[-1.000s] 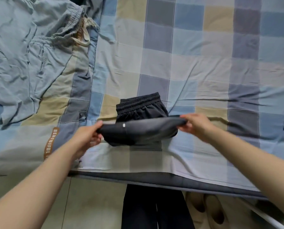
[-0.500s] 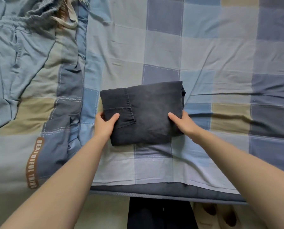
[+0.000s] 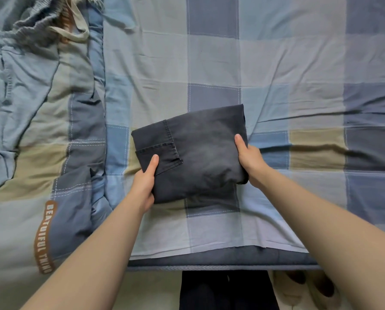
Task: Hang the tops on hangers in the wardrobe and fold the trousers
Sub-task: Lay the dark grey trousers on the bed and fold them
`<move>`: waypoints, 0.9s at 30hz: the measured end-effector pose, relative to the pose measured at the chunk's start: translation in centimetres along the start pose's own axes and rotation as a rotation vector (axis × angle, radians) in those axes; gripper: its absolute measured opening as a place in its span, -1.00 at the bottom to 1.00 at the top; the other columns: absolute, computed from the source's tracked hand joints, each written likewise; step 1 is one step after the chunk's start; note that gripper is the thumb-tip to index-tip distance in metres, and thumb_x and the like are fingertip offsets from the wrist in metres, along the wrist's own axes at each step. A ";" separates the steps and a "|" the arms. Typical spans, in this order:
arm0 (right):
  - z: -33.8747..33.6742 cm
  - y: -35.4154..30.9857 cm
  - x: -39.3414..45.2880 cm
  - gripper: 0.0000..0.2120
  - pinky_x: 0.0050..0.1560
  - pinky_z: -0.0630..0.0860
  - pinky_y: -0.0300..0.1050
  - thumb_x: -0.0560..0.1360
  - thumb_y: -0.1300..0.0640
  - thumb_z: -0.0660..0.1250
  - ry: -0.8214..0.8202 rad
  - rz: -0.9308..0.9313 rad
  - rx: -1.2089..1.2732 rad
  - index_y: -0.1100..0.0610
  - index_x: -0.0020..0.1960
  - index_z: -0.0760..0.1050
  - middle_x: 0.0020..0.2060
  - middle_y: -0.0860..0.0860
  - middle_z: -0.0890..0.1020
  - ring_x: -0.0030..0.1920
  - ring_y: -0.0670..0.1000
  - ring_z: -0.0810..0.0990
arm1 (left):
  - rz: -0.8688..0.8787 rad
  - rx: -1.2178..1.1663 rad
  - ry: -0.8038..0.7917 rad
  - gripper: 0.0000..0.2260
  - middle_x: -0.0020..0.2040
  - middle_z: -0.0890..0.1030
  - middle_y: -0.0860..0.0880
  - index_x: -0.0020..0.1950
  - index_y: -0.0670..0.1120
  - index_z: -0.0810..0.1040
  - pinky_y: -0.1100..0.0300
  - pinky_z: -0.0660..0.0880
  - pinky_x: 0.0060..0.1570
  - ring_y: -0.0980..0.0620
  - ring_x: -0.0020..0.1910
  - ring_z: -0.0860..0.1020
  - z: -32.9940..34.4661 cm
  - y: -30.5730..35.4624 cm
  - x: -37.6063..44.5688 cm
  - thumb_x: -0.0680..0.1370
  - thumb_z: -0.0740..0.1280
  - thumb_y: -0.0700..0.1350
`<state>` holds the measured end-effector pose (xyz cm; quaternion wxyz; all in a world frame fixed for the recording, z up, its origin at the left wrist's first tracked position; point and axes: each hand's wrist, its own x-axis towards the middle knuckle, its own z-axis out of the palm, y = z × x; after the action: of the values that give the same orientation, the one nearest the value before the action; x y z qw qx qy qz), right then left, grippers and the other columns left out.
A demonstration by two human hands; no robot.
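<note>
Gripping the dark trousers [image 3: 198,153], now a compact folded bundle on the checked bedsheet [image 3: 276,63], left hand [image 3: 144,184] and right hand [image 3: 249,159] clasp opposite edges, thumbs on top; a second earlier the last fold was still closing, so this pair looks finished.

I am seeing only one piece of readable text. It is sitting on a brown curved label [image 3: 44,237] sewn onto the checked quilt [image 3: 79,220] at the lower left, beside my left forearm. White capital letters are running up the label, reading "BEAUTIFUL THING", though the last letters are blurring toward the bottom end and I am not fully sure of them. I am finding no other words, numbers, brands or signs that I can read.
</note>
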<state>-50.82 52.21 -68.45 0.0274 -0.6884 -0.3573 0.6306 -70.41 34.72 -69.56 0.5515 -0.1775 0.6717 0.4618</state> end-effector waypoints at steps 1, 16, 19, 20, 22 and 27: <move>-0.1 0.1 -0.2 -0.64 -0.32 0.50 -0.20 0.54 -0.25 0.20 -0.002 0.035 0.039 0.04 -0.11 0.51 -0.14 -0.05 0.62 -0.17 -0.05 0.61 | 0.010 -0.003 0.005 -0.67 -0.01 0.72 0.02 0.14 -0.02 0.58 0.12 0.62 -0.29 0.02 -0.07 0.70 0.0 0.1 -0.2 0.50 0.39 0.17; -8.7 3.2 -12.6 -0.31 0.01 0.61 0.13 0.32 -0.44 0.26 -0.036 0.190 0.470 0.07 0.17 0.56 0.00 0.05 0.70 -0.03 0.14 0.70 | 0.138 0.254 0.000 -0.57 -0.12 0.73 0.04 0.01 -0.02 0.62 0.12 0.61 -0.23 0.01 -0.14 0.70 4.7 1.9 -12.2 0.49 0.29 0.32; -11.5 3.9 -17.1 -0.21 0.00 0.61 0.15 0.15 -0.48 0.28 0.050 0.152 0.513 0.06 0.15 0.56 -0.01 0.05 0.71 -0.04 0.13 0.70 | 0.186 0.321 -0.016 -0.57 -0.16 0.73 0.06 -0.02 -0.03 0.62 0.06 0.62 -0.12 0.00 -0.12 0.69 6.7 1.8 -15.9 0.47 0.30 0.33; -12.5 4.1 -18.7 -0.22 -0.04 0.62 0.12 0.13 -0.49 0.28 0.088 0.129 0.525 0.05 0.12 0.57 -0.04 0.04 0.71 -0.07 0.11 0.70 | 0.203 0.339 -0.036 -0.56 -0.16 0.73 0.06 -0.02 -0.03 0.63 0.05 0.62 -0.10 0.00 -0.12 0.69 7.4 1.6 -17.3 0.46 0.30 0.33; -14.7 5.0 -22.0 -0.26 -0.13 0.64 0.03 0.13 -0.50 0.27 0.148 0.092 0.583 0.03 0.06 0.58 -0.09 0.00 0.72 -0.11 0.07 0.71 | 0.233 0.355 -0.093 -0.54 -0.15 0.73 0.04 0.00 -0.06 0.63 0.07 0.62 -0.12 0.01 -0.14 0.70 9.0 1.0 -20.0 0.47 0.30 0.32; -19.4 9.3 -30.5 -0.26 -0.05 0.63 0.16 0.17 -0.47 0.28 0.242 0.050 0.759 0.02 0.13 0.56 -0.03 0.02 0.71 -0.06 0.11 0.70 | 0.262 0.386 -0.218 -0.52 -0.12 0.73 -0.03 0.01 -0.10 0.62 0.08 0.60 -0.15 -0.03 -0.15 0.70 11.9 -2.8 -26.7 0.50 0.26 0.31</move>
<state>-27.81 37.29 -43.15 0.3065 -0.7070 -0.0761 0.6328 -52.69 35.72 -46.15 0.5797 0.0704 0.7013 0.4089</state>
